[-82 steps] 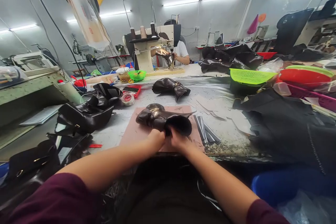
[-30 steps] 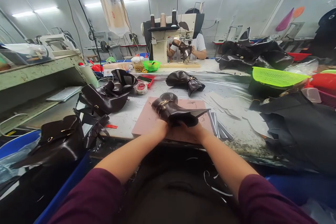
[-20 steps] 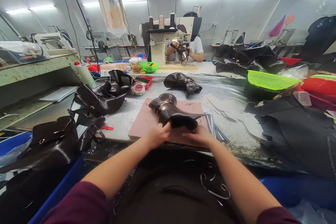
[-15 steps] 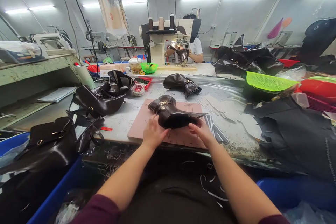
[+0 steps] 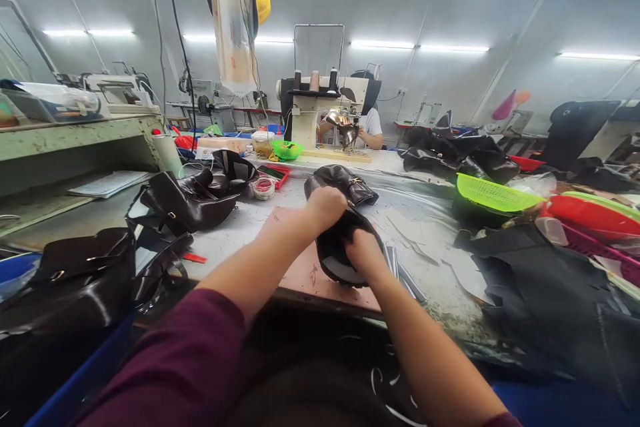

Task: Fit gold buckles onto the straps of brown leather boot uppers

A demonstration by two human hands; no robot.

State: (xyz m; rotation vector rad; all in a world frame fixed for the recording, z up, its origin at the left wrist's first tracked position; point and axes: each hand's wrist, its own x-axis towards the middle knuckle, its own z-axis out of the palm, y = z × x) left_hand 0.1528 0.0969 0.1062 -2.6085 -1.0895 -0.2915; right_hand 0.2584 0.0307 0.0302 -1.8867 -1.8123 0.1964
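The left hand point(image 5: 327, 207) is curled into a fist at the upper edge of a dark brown boot upper point(image 5: 333, 245) near the frame's centre, apparently gripping leather. The right hand point(image 5: 364, 252) reaches into its opening; its fingertips are hidden, so I cannot tell whether they pinch or press. A firm outside hold with even pressure within should suit this step; jerking could crease the glossy skin. The mouth is a rounded, matt black oval with a paler grey band, tilted towards the wearer above a flat pink board point(image 5: 304, 273).

To the right of the board lie slim grey strips point(image 5: 409, 281); further right, thin, pale, irregular offcuts point(image 5: 410, 230) and limp black sheeting point(image 5: 530, 293). Behind, a second boot upper point(image 5: 356, 188) shows a gold buckle and soft wrinkles.
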